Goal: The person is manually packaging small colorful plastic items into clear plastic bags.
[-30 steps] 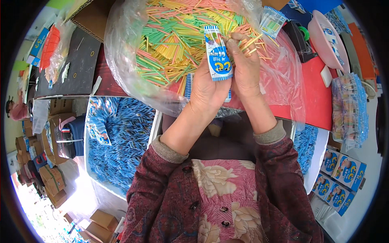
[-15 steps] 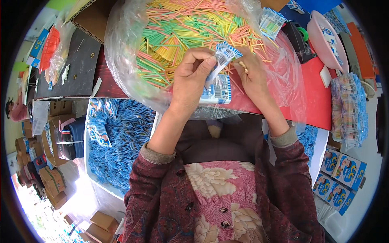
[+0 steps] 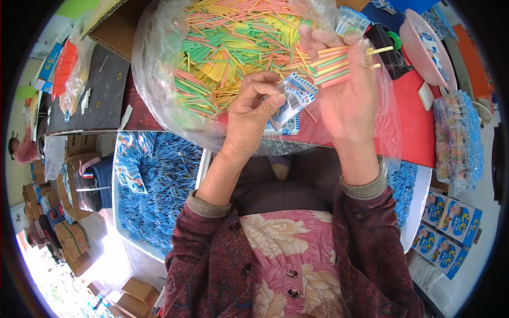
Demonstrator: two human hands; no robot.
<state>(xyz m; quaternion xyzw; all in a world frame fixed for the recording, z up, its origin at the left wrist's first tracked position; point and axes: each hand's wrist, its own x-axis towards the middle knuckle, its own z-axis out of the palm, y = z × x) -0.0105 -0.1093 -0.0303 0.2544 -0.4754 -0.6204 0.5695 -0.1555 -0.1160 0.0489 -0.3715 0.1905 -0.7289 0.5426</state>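
My left hand (image 3: 253, 106) pinches a small blue-and-white printed packet (image 3: 295, 97) between thumb and fingers, its wider end toward the right hand. Turned palm up, my right hand (image 3: 347, 100) holds several thin sticks (image 3: 333, 68) in pink, yellow and green, side by side across the fingers under the thumb. Their left ends are close to the packet. Behind both hands a large clear plastic bag (image 3: 151, 69) lies spread out with a heap of the same coloured sticks (image 3: 233, 58). Partly hidden below the held packet, another printed packet (image 3: 289, 126) rests on the red table.
A filled packet (image 3: 351, 22) lies beyond the right hand, beside a black tape dispenser (image 3: 386, 50). On the right are a pink basin (image 3: 424, 50) and stacked filled packets (image 3: 456, 143). A bin of blue packets (image 3: 164, 185) stands below the table's left edge.
My right hand has turned palm up and risen, now showing a row of coloured sticks. The packet in my left hand has tilted and moved slightly right and down.
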